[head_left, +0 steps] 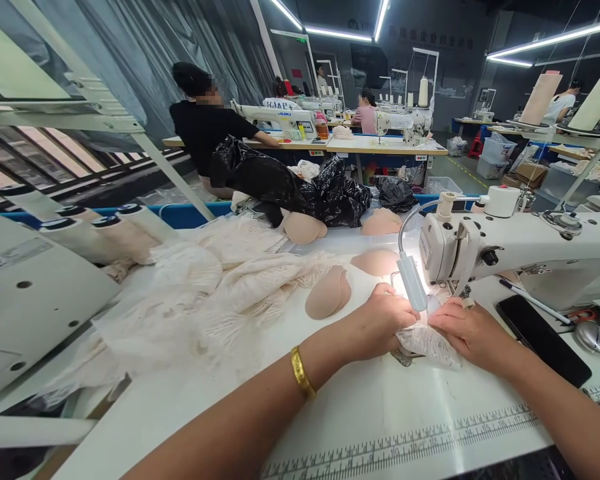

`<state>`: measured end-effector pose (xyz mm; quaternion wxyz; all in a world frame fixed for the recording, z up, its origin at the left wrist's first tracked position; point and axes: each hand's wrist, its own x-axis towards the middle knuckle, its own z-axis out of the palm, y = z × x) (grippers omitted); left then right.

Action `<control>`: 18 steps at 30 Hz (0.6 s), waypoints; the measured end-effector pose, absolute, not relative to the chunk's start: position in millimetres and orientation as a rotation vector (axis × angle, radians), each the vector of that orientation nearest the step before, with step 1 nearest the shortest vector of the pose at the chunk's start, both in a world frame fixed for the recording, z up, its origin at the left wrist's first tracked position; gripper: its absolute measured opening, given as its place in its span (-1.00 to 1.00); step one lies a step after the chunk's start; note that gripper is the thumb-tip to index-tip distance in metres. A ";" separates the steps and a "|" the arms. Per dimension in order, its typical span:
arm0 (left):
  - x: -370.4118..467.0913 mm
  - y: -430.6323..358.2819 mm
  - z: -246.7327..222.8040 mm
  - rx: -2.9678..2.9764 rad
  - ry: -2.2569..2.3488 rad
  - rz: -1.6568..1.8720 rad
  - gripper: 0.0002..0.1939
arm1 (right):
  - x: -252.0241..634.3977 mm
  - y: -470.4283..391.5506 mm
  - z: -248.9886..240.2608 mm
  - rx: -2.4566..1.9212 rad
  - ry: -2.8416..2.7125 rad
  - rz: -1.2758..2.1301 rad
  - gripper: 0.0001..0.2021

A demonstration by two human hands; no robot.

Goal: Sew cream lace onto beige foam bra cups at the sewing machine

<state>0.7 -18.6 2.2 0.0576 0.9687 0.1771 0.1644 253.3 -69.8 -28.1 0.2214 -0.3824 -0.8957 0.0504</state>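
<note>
Nearest, a ruler strip (pixel 400 451) is running along the table (pixel 215 427) in front of the sewing machine (pixel 575 237), probably for quick measuring. Below the machine's working end, the left hand (pixel 383 321) is grasping a white lace piece (pixel 433 345) with bent fingers, while the right hand (pixel 475 331) is resting on its other side; whether that one is pinching or only pressing, I cannot tell. They seem to be steadying the cloth from both sides. A lamp (pixel 413 285) is hanging against the machine's working end, lighting that spot. A black phone (pixel 543 340) is lying on the machine's near side, apparently clear of the cloth. Left of the machine, beige cups (pixel 325 295) are lying within easy reach; farther left, a lace heap (pixel 205 300) is spreading, likely as supply. Beyond the machine, leftward, black plastic bags (pixel 337 193) are lying, and a person in black (pixel 193 127) is sitting.
</note>
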 end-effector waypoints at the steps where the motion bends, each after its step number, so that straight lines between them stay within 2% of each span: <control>1: 0.3 -18.8 0.0 2.936 0.508 0.509 -0.75 | 252.3 -71.2 -26.7 -1.017 -2.481 0.151 -0.67; 7: -3.0 -21.2 -9.9 3.047 0.410 0.547 -0.70 | 246.6 -80.7 -22.8 -0.851 -2.518 0.212 -0.73; 18: 5.1 -17.7 -18.8 3.219 0.479 0.564 -0.71 | 252.3 -76.3 -27.0 -1.034 -2.530 0.165 -0.68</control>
